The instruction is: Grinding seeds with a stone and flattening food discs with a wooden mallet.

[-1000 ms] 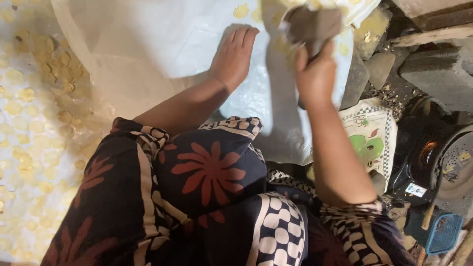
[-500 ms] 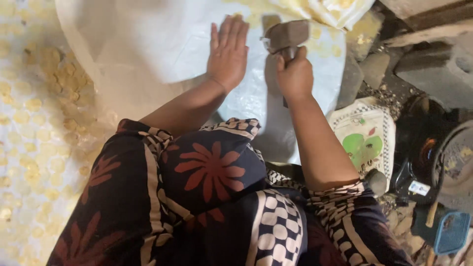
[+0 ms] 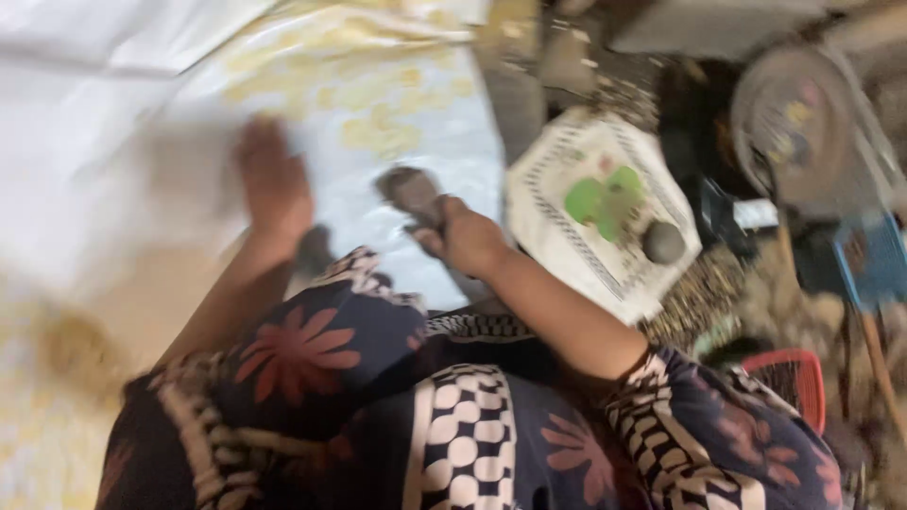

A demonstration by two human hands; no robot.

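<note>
Fingers of the right hand (image 3: 468, 236) clench a grey block (image 3: 408, 189); left hand (image 3: 274, 184) fingers spread flat on white sheet (image 3: 113, 123).

right of where we grip lies a white patterned mat (image 3: 605, 212) on gravelly ground (image 3: 704, 297); farther right, a red basket (image 3: 789, 378) and blurred dark clutter.

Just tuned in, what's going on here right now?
A person is working over a white sheet spread on the floor. The left hand lies flat on the sheet, fingers spread. The right hand grips a dark mallet-like tool just above the sheet. Pale yellow bits lie scattered ahead of the hands. To the right, a white patterned tray bears a green design and a round dark stone. The picture is blurred with motion.
</note>
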